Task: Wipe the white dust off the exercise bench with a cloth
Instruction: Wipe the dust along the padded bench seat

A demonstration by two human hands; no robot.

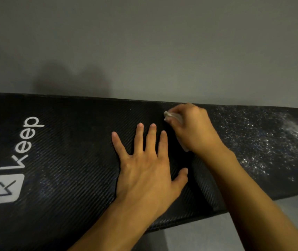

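A plain grey wall [144, 42] rises behind a black exercise bench [72, 151] whose ribbed, carbon-weave pad runs across the frame, its far edge against the wall. A white "Keep" logo [12, 160] is printed on the pad towards the bench's left end. White dust [253, 138] speckles the bench's right end, thickening to a smear at the far right edge, while the pad around the logo looks largely dark. The person's left hand [148, 169] lies flat near the middle of the bench, palm down, fingers straight and spread. Just right of it, close to the bench's far edge, the right hand [189, 129] curls around a bunched pale cloth [171, 116], holding it down on the pad at the dusted patch's left margin.
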